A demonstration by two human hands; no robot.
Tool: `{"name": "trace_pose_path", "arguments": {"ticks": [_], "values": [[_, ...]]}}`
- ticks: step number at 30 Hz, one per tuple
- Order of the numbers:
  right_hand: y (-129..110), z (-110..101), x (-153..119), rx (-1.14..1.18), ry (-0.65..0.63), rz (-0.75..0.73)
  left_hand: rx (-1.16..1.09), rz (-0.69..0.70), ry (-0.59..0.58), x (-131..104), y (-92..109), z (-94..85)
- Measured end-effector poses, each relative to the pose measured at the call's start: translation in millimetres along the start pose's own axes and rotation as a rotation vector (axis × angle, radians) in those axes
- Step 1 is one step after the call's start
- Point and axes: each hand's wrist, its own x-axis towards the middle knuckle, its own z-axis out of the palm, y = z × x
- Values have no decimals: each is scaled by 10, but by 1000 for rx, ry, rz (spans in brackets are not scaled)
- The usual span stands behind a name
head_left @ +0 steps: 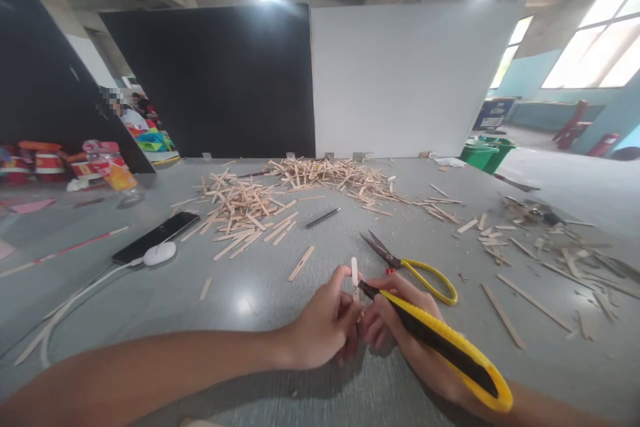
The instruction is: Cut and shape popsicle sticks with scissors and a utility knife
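Note:
My left hand (pixel 333 320) is closed round a small wooden stick (pixel 355 272), whose rounded end points up. Close beside it, my right hand (pixel 400 320) grips a yellow and black utility knife (pixel 445 347). The knife's dark tip is against or very near the stick; the exact contact is hard to see. Just beyond my right hand lie scissors with yellow handles (pixel 429 279). A stick with a mark in its middle (pixel 301 263) rests on the table in front of my left hand.
Piles of wooden sticks (pixel 240 200) lie toward the table's back. A phone (pixel 157 237) with a white charger (pixel 160 253) and cable is at left, a black pen (pixel 323 217) near the middle. Stick scraps (pixel 575 260) cover the right side. Panels (pixel 390 80) stand behind.

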Motion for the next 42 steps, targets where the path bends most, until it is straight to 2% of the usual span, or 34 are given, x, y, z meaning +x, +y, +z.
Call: {"name": "trace_pose_path", "arguments": {"ticks": [9,18,27,35,39,42], "values": [[16,-108,-33,-44,9,-29,-36,-62,18,-2,110,-21],[10,-131,-48,-37,-7,-27,-88,-25,96,13,59,-34],[-13,-129,-45,-101,-21,-39,-2,-56,67,2,109,-32],[19,-131,-40,-159,-31,-61,25,-15,15,1,90,-41],[-63,-103,17,-243,18,-56,66,-47,34,21,67,-44],[-135,-107,49,-344,84,-116,133,-71,45,36,51,-35]]}}
